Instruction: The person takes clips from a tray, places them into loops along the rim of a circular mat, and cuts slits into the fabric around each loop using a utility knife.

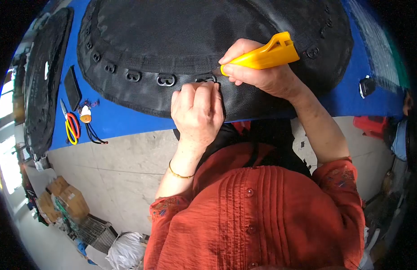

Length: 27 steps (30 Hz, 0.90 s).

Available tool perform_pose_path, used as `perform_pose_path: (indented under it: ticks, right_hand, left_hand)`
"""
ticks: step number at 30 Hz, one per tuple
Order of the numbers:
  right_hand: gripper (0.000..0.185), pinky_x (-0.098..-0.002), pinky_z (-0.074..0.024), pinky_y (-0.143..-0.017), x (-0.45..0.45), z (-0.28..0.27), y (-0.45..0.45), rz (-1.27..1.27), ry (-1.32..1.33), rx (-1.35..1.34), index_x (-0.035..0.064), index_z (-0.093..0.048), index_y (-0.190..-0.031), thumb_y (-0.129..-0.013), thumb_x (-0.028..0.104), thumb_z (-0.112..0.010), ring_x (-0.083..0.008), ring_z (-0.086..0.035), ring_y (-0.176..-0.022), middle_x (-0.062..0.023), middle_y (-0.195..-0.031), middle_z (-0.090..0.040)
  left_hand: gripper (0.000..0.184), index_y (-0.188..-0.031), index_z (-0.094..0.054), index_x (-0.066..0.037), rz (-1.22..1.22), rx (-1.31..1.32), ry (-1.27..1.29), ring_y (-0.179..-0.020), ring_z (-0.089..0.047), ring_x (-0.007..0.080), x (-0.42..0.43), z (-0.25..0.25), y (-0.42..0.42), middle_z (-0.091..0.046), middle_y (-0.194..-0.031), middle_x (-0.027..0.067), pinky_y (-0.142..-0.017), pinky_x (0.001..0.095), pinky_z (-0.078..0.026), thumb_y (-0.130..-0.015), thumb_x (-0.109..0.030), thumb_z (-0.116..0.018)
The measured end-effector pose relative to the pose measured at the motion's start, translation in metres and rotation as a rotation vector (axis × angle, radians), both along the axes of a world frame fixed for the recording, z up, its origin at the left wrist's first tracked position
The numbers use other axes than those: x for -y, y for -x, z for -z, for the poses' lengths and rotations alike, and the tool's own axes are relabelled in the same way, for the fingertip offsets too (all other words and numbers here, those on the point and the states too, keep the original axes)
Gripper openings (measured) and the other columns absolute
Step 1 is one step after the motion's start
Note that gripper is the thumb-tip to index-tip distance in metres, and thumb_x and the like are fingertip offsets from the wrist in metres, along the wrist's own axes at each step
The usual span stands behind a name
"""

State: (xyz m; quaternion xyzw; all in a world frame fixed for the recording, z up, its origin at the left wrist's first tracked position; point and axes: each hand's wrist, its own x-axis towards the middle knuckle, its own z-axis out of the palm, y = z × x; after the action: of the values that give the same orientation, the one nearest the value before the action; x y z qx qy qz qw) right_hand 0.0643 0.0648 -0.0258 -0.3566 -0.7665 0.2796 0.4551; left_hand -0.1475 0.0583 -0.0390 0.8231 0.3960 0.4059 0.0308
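Observation:
A large round black fabric piece (172, 40) with black plastic buckles along its edge lies on the blue table. My right hand (264, 74) is closed round a yellow-handled tool (267, 55), whose thin tip points at the edge webbing beside one buckle. Just below that spot, my left hand (198, 110) has its fingers bent and pressed together on a black buckle (205, 78), which they partly cover. Another buckle (166, 80) sits to the left of my left hand.
On the blue table (120, 119) at the left are red-and-yellow scissors (72, 127), a dark phone-like slab (72, 88) and a small trinket. Further left lies more black fabric (44, 81). A small black object (367, 86) rests at the right. Cardboard boxes (73, 200) stand on the floor.

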Motion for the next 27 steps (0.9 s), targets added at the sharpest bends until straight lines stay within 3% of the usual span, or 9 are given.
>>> perform_pose_path:
  ticks: [4,6,8,9,13,17,20,22,27]
  right_hand:
    - [0.012,-0.0241,-0.057,-0.071,0.0,-0.005,0.002,-0.004,0.11,-0.03,-0.0004,-0.069,-0.109,-0.099,0.005,-0.064,-0.0112,-0.068,-0.075,-0.0058,-0.103,-0.067]
    - [0.013,-0.0241,-0.0571,-0.071,-0.001,-0.003,0.0,0.002,0.148,-0.076,-0.0001,-0.069,-0.11,-0.1,0.006,-0.064,-0.0109,-0.068,-0.076,-0.0056,-0.101,-0.067]
    - [0.013,-0.0245,-0.0571,-0.068,-0.008,0.003,-0.004,0.027,-0.155,-0.02,0.0056,-0.068,-0.106,-0.094,0.007,-0.071,-0.0113,-0.066,-0.078,-0.0048,-0.107,-0.065]
    - [0.013,-0.0245,-0.0571,-0.068,-0.007,0.001,-0.004,0.025,-0.156,-0.019,0.0056,-0.068,-0.106,-0.094,0.007,-0.071,-0.0113,-0.066,-0.078,-0.0048,-0.107,-0.065]
    - [0.011,-0.0234,-0.0563,-0.065,-0.001,-0.008,0.004,0.007,0.334,-0.249,0.0005,-0.067,-0.106,-0.098,0.008,-0.066,-0.0097,-0.067,-0.075,-0.0044,-0.105,-0.065]
    - [0.012,-0.0236,-0.0565,-0.063,-0.006,0.001,0.001,0.042,0.123,-0.204,0.0024,-0.068,-0.106,-0.097,0.01,-0.069,-0.0095,-0.067,-0.073,-0.0034,-0.098,-0.067]
    - [0.012,-0.0237,-0.0578,-0.065,-0.006,-0.011,0.002,0.076,0.204,-0.259,0.0033,-0.069,-0.107,-0.097,0.009,-0.07,-0.0099,-0.068,-0.074,-0.0043,-0.096,-0.069]
    - [0.015,-0.0242,-0.06,-0.072,-0.005,-0.018,0.0,0.04,0.461,-0.375,0.0031,-0.07,-0.111,-0.097,0.008,-0.07,-0.0106,-0.07,-0.08,-0.0065,-0.103,-0.071]
    - [0.028,-0.0262,-0.0585,-0.086,-0.006,-0.011,-0.003,0.1,0.347,-0.511,0.004,-0.071,-0.119,-0.093,0.011,-0.076,-0.012,-0.07,-0.098,-0.0074,-0.114,-0.072]
  left_hand:
    - [0.012,-0.093,-0.071,-0.007,0.013,0.015,0.045,-0.073,-0.061,0.0286,0.003,-0.005,0.0,-0.065,-0.084,0.0088,-0.066,0.0386,-0.048,-0.084,-0.005,-0.079]
    - [0.012,-0.092,-0.071,-0.007,0.005,0.007,0.02,-0.07,-0.059,0.026,0.001,-0.002,0.0,-0.064,-0.084,0.007,-0.065,0.0373,-0.046,-0.084,-0.006,-0.079]
    - [0.011,-0.092,-0.071,-0.007,-0.01,0.006,-0.006,-0.067,-0.058,0.0234,0.001,0.0,0.0,-0.064,-0.084,0.0052,-0.063,0.0361,-0.044,-0.085,-0.008,-0.079]
    - [0.011,-0.092,-0.071,-0.007,-0.007,0.003,-0.007,-0.068,-0.058,0.0233,0.001,0.0,0.0,-0.064,-0.084,0.0052,-0.063,0.036,-0.044,-0.085,-0.008,-0.079]
    - [0.011,-0.092,-0.071,-0.008,0.007,0.006,-0.011,-0.068,-0.058,0.0234,0.0,0.001,0.001,-0.064,-0.085,0.0051,-0.064,0.036,-0.044,-0.085,-0.008,-0.079]
    - [0.011,-0.092,-0.071,-0.008,0.005,0.001,-0.006,-0.069,-0.059,0.0232,0.001,0.0,0.001,-0.064,-0.085,0.0051,-0.065,0.036,-0.044,-0.085,-0.008,-0.079]
    - [0.012,-0.092,-0.07,-0.008,-0.009,-0.004,-0.005,-0.071,-0.059,0.023,0.001,-0.001,0.001,-0.065,-0.085,0.0049,-0.065,0.0361,-0.044,-0.084,-0.009,-0.079]
    - [0.012,-0.093,-0.071,-0.008,-0.012,-0.001,-0.011,-0.071,-0.06,0.023,0.001,-0.002,0.001,-0.065,-0.086,0.0048,-0.066,0.0362,-0.044,-0.084,-0.009,-0.079]
    - [0.013,-0.095,-0.071,-0.008,-0.04,-0.021,-0.02,-0.077,-0.06,0.0241,0.003,-0.001,0.001,-0.066,-0.093,0.0057,-0.072,0.038,-0.044,-0.085,-0.011,-0.078]
